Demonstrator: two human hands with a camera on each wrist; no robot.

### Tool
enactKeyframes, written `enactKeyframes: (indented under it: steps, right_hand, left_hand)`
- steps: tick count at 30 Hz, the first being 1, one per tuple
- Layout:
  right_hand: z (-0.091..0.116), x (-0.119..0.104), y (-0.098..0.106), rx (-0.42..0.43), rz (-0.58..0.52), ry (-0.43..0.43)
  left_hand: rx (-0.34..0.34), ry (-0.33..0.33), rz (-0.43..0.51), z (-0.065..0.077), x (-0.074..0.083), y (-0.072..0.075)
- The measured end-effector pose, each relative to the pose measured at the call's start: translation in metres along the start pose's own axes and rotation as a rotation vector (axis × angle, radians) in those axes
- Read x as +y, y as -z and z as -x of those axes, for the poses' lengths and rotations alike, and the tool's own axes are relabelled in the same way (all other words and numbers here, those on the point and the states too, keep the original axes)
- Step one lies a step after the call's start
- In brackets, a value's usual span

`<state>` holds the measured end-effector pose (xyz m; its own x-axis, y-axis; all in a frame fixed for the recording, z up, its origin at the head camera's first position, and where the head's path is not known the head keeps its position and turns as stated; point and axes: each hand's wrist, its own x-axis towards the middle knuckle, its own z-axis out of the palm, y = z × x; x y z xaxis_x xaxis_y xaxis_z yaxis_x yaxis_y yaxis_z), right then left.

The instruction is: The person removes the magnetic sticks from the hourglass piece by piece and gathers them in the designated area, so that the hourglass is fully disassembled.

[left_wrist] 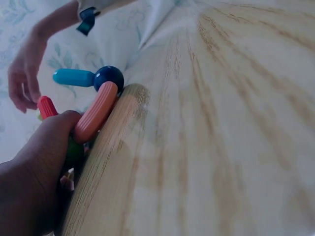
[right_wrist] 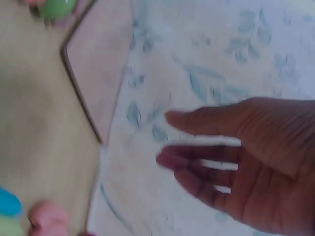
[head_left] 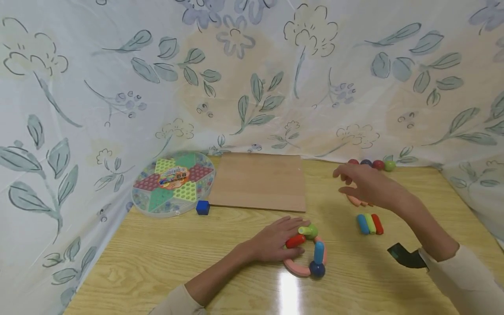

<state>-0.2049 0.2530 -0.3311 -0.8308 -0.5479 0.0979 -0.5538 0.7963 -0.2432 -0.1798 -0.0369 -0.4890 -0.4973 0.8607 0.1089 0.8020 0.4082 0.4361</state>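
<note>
On the table in the head view, my left hand (head_left: 277, 240) grips the left side of a toy ring of balls and curved pink rods (head_left: 297, 267). A red stick (head_left: 295, 241), a light green stick (head_left: 304, 230) and a blue stick (head_left: 319, 253) stand up from it. The blue stick rises from a dark blue ball (head_left: 317, 269); a green ball (head_left: 312, 231) sits at the far side. In the left wrist view the thumb lies beside the red stick (left_wrist: 47, 107). My right hand (right_wrist: 246, 162) is raised over the right side, fingers loosely bent and holding nothing.
Blue, green and red sticks (head_left: 370, 224) lie together at right. Beyond are more pink rods (head_left: 354, 201), partly hidden by the right hand, and several balls (head_left: 378, 165). A brown board (head_left: 257, 181), a round game board (head_left: 173, 183) and a blue cube (head_left: 202, 207) lie farther left.
</note>
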Motion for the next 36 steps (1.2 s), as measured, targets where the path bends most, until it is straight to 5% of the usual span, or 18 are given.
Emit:
enactKeyframes:
  steps: [7,12,16,25,36]
  right_hand:
    - [0.004,-0.039,-0.031,-0.106,-0.105,0.228]
    - [0.004,-0.048,-0.048,-0.204,-0.224,0.289]
    - [0.003,-0.048,-0.062,-0.226,-0.264,0.299]
    - [0.003,-0.048,-0.077,-0.164,-0.132,0.298]
    - [0.001,-0.045,-0.077,-0.224,-0.223,0.236]
  left_hand:
    - [0.000,0.011,0.010,0.001,0.000,0.002]
    - [0.007,0.006,0.008,0.001,0.000,0.004]
    - [0.010,-0.008,0.018,0.000,-0.001,0.004]
    - [0.011,-0.019,-0.007,0.000,-0.002,0.001]
    - [0.014,-0.036,-0.061,-0.002,-0.002,-0.001]
